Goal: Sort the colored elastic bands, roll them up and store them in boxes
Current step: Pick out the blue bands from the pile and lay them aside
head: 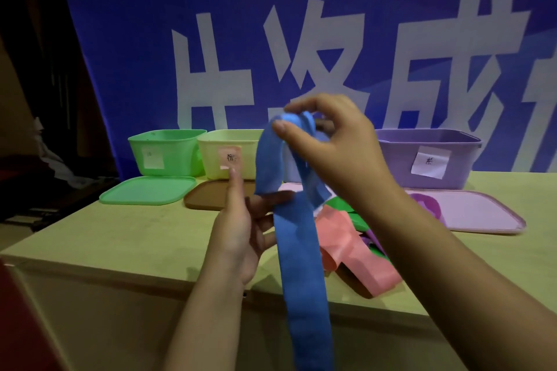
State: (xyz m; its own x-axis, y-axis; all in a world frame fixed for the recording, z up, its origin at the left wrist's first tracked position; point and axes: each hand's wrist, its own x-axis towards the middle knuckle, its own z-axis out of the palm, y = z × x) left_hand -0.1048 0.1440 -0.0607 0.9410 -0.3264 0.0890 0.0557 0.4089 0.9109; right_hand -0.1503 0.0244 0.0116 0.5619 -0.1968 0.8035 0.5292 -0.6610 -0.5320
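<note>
Labels (pixel 430 162) sitting on the box fronts, each a paper slip with a handwritten character too blurred for reading: white on the purple box (pixel 401 156), pinkish on the pale yellow box (pixel 211 156), pale on the green box (pixel 168 156). Standing in a row along the far edge of the table (pixel 126 238), with lids lying flat just in front: green lid (pixel 147 190), brown lid (pixel 208 194), lilac lid (pixel 476 211).

Hanging behind, blue banner (pixel 150 39) carrying large white Chinese characters, cut off by the frame; not attempting a reading.

Blue band (pixel 298 265) held up above the table, long axis running roughly vertical, free end dropping toward the viewer and out of the bottom edge, upper end looping over near the box rims. Right hand (pixel 337 141) gripping the top loop, thumb and fingers curling round it. Left hand (pixel 238 229) pinching the band lower down between thumb and fingers, index finger pointing up.

Lying in a loose pile on the table to the right: pink band (pixel 355 253) on top, green band (pixel 343 205) and purple band (pixel 373 242) partly underneath, another purple band (pixel 428 203) resting on the lilac lid.

Table surface looking pale yellowish wood; room dim, dark at left.
</note>
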